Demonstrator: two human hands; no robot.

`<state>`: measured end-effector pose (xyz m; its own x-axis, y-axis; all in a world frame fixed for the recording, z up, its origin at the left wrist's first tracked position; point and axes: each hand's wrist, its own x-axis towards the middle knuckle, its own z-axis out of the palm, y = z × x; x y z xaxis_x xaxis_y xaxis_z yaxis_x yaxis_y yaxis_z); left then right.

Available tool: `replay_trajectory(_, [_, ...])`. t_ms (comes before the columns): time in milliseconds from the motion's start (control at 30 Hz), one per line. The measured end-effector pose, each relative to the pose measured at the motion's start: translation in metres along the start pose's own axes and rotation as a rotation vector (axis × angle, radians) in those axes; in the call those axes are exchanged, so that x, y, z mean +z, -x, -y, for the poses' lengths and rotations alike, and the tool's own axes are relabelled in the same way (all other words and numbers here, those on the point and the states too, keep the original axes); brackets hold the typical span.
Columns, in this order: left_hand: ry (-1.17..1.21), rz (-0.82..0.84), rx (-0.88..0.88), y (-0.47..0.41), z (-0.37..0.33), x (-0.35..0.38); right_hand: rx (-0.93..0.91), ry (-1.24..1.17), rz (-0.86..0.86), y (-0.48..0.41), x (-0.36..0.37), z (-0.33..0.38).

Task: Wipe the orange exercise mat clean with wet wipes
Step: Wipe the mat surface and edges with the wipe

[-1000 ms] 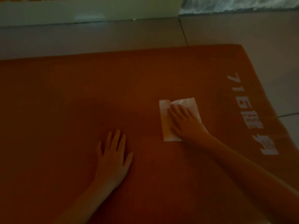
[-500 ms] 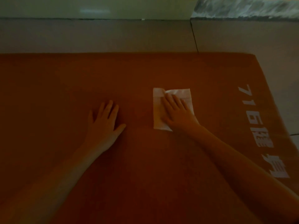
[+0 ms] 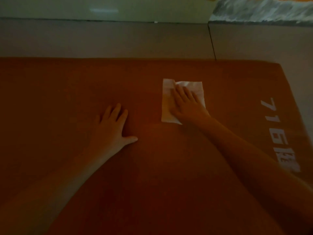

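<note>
The orange exercise mat [image 3: 67, 102] fills most of the head view in dim light, with white printed characters [image 3: 277, 133] along its right side. A white wet wipe [image 3: 166, 99] lies flat on the mat right of centre. My right hand [image 3: 188, 104] presses on the wipe with straight fingers and covers its lower right part. My left hand [image 3: 112, 128] rests flat on the bare mat to the left of the wipe, fingers straight and thumb spread, holding nothing.
Grey floor tiles [image 3: 118, 41] run beyond the mat's far edge, with a tile seam [image 3: 212, 43] to the right. A pale wall base [image 3: 101, 9] lines the back. A light patterned surface [image 3: 262, 9] sits at the top right.
My right hand has slid the wipe away from me toward the mat's far edge. My left hand has also moved forward on the mat. The view has shifted with them.
</note>
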<state>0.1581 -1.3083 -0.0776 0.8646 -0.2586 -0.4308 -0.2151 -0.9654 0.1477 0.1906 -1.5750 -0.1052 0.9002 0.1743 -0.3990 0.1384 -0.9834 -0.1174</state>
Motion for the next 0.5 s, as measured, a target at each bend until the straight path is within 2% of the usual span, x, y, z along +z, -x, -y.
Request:
replay_trajectory(100, [-0.023, 0.022, -0.015, -0.003, -0.004, -0.003, 0.088, -0.088, -0.057, -0.02, -0.003, 0.026])
replay_trajectory(267, [-0.061, 0.023, -0.01, -0.003, -0.004, 0.001, -0.125, 0.057, -0.03, -0.026, -0.011, 0.013])
replay_trajectory(367, [-0.072, 0.041, -0.002, -0.003, -0.005, 0.0, -0.015, 0.036, -0.03, -0.052, -0.032, -0.003])
replay_trajectory(500, [-0.107, 0.055, -0.007, -0.004, -0.007, -0.002, 0.119, -0.107, -0.102, -0.077, -0.036, 0.026])
